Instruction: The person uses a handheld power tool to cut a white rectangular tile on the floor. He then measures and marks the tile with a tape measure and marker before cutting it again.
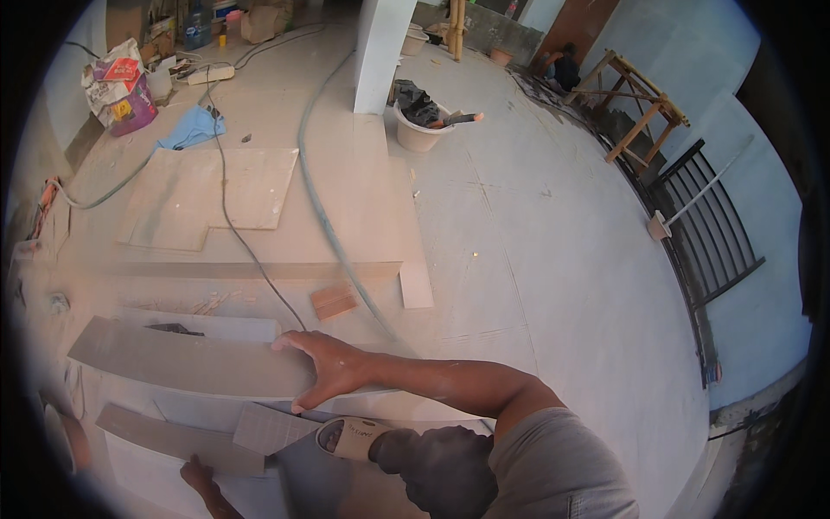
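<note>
Now, notes left to right, placed off long grey tile strip (194, 363) lying on floor (536, 259). Left hand (197, 474) low, below strip, near smaller strip piece (173, 439); only partly seen, cannot tell grip. Square ribbed tile offcut (272, 426) just below strip's right end. Right hand (333, 368) spread wide, clasping that end, fingers over top edge, thumb under. Better: keep strip flat, support both ends, no twist. Sandal (350, 435) just below hand. Bucket (421, 130) far beyond.
</note>
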A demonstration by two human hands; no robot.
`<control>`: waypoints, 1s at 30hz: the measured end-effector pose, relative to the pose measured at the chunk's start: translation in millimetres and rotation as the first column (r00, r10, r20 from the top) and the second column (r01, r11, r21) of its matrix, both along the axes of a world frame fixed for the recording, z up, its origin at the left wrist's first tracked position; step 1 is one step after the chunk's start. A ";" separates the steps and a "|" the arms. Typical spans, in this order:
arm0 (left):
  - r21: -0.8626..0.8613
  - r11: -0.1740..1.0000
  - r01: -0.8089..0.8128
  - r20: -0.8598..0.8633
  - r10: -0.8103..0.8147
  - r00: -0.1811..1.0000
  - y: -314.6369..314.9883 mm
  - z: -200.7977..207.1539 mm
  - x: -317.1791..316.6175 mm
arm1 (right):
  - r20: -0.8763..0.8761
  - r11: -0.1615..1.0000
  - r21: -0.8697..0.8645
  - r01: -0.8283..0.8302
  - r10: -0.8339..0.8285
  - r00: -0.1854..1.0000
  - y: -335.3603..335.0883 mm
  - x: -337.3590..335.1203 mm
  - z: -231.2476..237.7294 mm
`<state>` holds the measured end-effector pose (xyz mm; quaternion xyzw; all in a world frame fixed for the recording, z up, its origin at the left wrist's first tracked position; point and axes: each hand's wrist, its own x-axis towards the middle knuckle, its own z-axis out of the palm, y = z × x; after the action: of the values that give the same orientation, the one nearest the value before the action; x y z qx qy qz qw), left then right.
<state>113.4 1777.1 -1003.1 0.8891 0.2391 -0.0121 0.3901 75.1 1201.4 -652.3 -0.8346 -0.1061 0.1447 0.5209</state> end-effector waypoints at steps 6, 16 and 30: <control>-0.160 0.965 -0.209 -0.079 0.198 0.977 -12.0 23.5 1.4 | -0.080 1.000 0.001 0.001 -0.001 0.997 2.5 1.4 3.6; -0.121 0.954 -0.274 -0.067 0.268 0.961 -87.1 80.8 3.7 | -0.172 0.998 -0.040 0.047 -0.053 0.984 11.8 -0.2 1.3; -0.260 0.809 -0.527 -0.033 0.539 0.842 -151.5 118.0 25.7 | -0.175 0.986 0.159 0.051 -0.023 0.984 11.9 -1.3 -19.8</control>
<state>139.1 1625.6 -885.1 0.7276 0.4666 0.0856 0.4955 73.7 1213.3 -672.0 -0.7753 -0.0568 0.1975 0.5972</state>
